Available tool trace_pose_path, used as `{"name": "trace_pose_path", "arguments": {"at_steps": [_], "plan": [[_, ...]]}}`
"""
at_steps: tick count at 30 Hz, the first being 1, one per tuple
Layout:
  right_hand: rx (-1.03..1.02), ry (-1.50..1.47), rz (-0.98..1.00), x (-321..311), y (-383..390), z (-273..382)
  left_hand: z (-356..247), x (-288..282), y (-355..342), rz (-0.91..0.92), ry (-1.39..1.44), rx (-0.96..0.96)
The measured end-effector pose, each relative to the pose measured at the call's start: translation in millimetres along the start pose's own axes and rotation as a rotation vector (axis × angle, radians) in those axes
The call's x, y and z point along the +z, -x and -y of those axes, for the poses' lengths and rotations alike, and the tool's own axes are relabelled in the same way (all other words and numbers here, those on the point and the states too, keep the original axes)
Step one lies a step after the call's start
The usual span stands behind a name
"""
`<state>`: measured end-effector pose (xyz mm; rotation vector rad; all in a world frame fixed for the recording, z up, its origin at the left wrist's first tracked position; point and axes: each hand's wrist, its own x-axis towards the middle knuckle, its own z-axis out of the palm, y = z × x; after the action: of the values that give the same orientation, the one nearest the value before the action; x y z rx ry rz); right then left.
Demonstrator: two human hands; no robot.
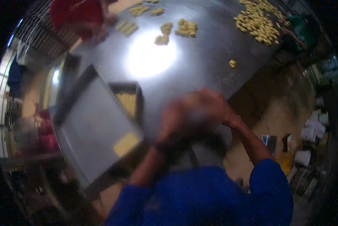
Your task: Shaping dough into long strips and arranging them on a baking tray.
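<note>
The yellow sticks [126,103] lie side by side in a small dark tin [140,98] on the table [204,56], at 9 o'clock from the hands. The left hand [172,116] and the right hand [216,107] are close together over the table's near part. Both are strongly blurred, so I cannot tell whether their fingers are spread, pressed together or pinching something; perhaps a greyish thing is between them. Just beside the tin, toward 8 o'clock, there is a large grey tray [90,132] with a flat yellow block [126,144] in its corner at 4 o'clock. Farther away, small yellow piles [186,28] lie at 12 o'clock and a big yellow heap [257,24] at 1 o'clock. A person in red [76,17] is at 10 o'clock, a person in green [298,32] at 2 o'clock.
</note>
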<state>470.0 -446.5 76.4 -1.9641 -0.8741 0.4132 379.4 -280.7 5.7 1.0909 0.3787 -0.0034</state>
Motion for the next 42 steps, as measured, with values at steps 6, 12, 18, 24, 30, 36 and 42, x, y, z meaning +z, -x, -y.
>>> {"name": "trace_pose_path", "arguments": {"at_steps": [6, 12, 18, 24, 30, 36, 42], "plan": [[0.086, 0.075, -0.104, 6, 22, 22, -13, 5, 12, 0.175, -0.195, 0.136], [0.522, -0.571, 0.039, -1, 28, 12, -23, 5, 7, 0.308, -0.232, 0.289], [0.323, -0.216, 0.169, -34, 6, -31, -25, 2, -35, 0.415, -0.657, 0.117], [0.430, 0.489, 0.283, -35, -50, -97, 7, 8, -110, 0.255, -1.438, 0.382], [0.356, 0.613, 0.123, -58, -34, -129, 8, -11, -113, 0.129, -1.382, 0.242], [0.360, 0.453, 0.198, -84, -69, -138, -20, -9, -139, 0.194, -1.378, 0.208], [0.257, 0.512, 0.236, -79, -136, -142, -51, -9, -212, 0.235, -1.605, 0.225]]}}
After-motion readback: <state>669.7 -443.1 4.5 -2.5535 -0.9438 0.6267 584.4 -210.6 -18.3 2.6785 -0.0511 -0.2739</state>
